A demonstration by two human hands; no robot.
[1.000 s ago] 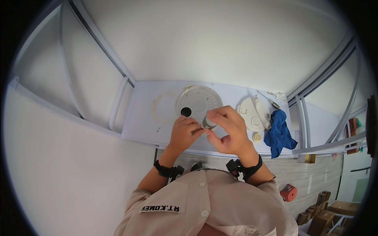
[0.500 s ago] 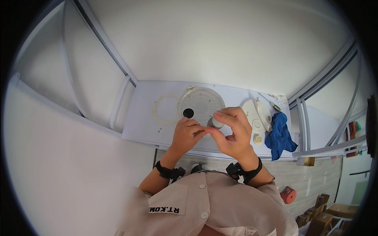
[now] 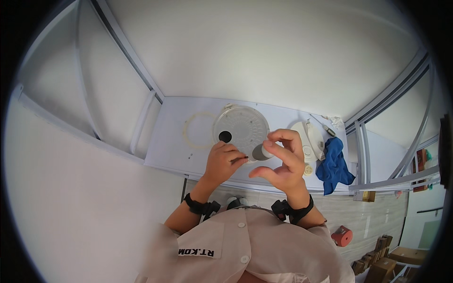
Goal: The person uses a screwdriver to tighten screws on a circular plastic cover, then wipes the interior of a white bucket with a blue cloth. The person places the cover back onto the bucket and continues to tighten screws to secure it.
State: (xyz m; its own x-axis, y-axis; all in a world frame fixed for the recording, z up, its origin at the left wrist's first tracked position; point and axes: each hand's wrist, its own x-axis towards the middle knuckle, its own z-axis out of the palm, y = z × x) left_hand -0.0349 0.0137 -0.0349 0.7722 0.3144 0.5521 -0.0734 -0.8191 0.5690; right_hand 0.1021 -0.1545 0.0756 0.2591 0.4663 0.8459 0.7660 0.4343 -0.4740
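Observation:
My left hand (image 3: 222,162) is closed over the near edge of a round clear plastic cover (image 3: 240,113). Its thumb and forefinger pinch a tiny dark piece, too small to name. Just beyond its knuckles shows a black disc (image 3: 225,137); whether the hand touches it I cannot tell. On the right, my right hand (image 3: 288,162) curls its fingers round a small round grey-and-white piece (image 3: 261,152), thumb stretched away from it. A pale thin ring (image 3: 188,134) lies left of the cover.
Right of my hands lie a white rounded housing (image 3: 306,134), a small cream wheel-shaped part (image 3: 308,170), a blue cloth (image 3: 334,165) and a screwdriver (image 3: 329,131). Small dark bits (image 3: 190,156) are at the left. Metal frame posts (image 3: 361,148) flank the table.
My right thumb has parted from the left fingertips, and the right fingers have drawn slightly right with the grey-and-white piece. The tiny dark piece now shows in my left pinch.

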